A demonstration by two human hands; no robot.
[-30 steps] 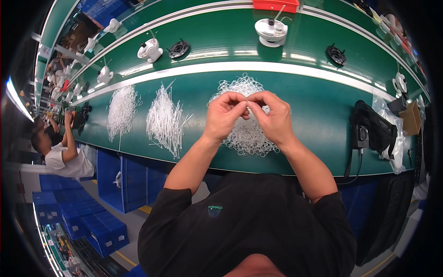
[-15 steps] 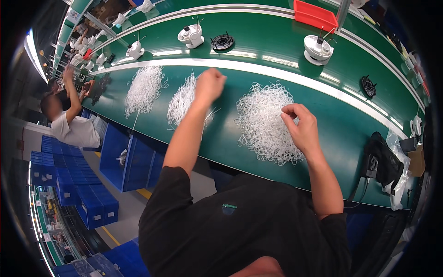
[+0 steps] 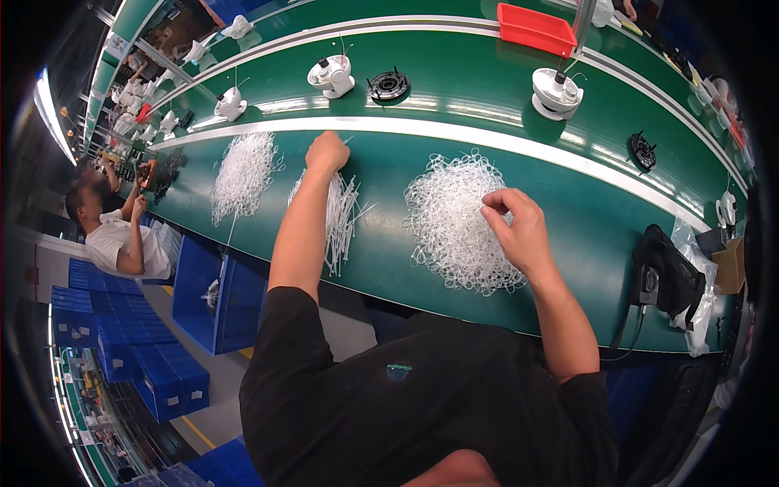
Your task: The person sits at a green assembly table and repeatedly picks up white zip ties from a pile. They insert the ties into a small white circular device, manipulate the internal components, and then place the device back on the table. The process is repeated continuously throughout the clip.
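Observation:
A heap of straight, thin white strips (image 3: 342, 227), which look like cable ties, lies in the middle of the green bench. My left hand (image 3: 327, 152) is closed over the far end of this heap; what its fingers hold is hidden. To the right is a larger pile of looped white ties (image 3: 450, 215). My right hand (image 3: 521, 231) hovers at that pile's right side, thumb and forefinger pinched together. Anything between those fingertips is too small to make out. Farther left lies another heap of looped white ties (image 3: 243, 174).
Beyond the white rail, white fan-like housings (image 3: 557, 93) and black round parts (image 3: 389, 85) sit on a green surface, with a red tray (image 3: 536, 28) behind. A black mesh bag (image 3: 673, 276) lies right. Blue bins (image 3: 199, 296) and a co-worker (image 3: 130, 243) are left.
My left hand has moved left and slightly away from me, to the far end of the straight ties. My right hand stays beside the looped pile. The co-worker's raised arm has come down.

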